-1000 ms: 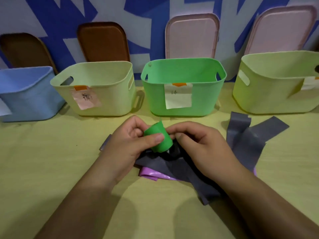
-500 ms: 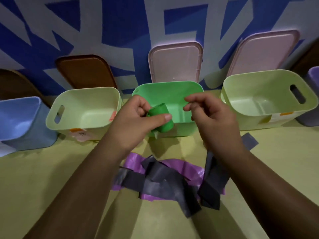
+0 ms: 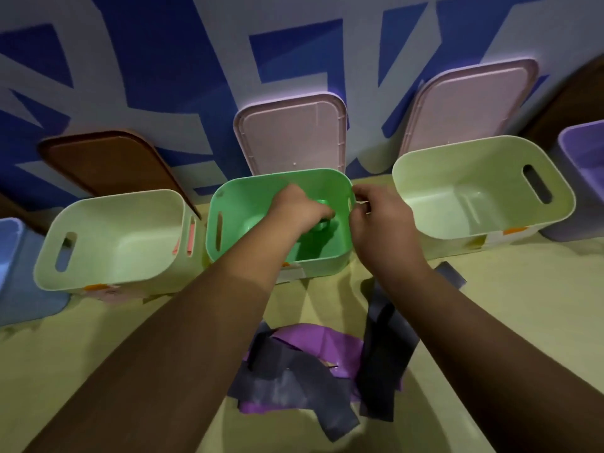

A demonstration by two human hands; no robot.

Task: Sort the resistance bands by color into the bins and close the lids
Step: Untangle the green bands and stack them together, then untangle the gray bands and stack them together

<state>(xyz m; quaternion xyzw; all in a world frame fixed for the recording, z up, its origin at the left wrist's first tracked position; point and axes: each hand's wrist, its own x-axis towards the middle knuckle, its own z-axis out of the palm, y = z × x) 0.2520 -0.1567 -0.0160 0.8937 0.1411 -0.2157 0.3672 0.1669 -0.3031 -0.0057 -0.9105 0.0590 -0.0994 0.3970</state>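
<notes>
Two hands at the green bin, one rolled green band going in.

Nearest, on the yellow surface [image 3: 98, 348], lies a limp tangle of flat dark grey bands [image 3: 294, 377] over a glossy purple band [image 3: 313, 341], all unsorted. Beyond, the left hand [image 3: 300, 207] reaches down inside the smooth, round-cornered green bin [image 3: 225, 204], fingers closed on the rolled green band [image 3: 322, 223] low in the bin. The right hand [image 3: 376, 217] hovers at the bin's right rim, fingers curled and holding nothing. Judged step: depositing the green band; next the fingers must let go and withdraw, then return to the pile. Pale bins [image 3: 108, 273] flank it; behind, the pink lid [image 3: 291, 135] leans upright against the wall, not yet fitted.
</notes>
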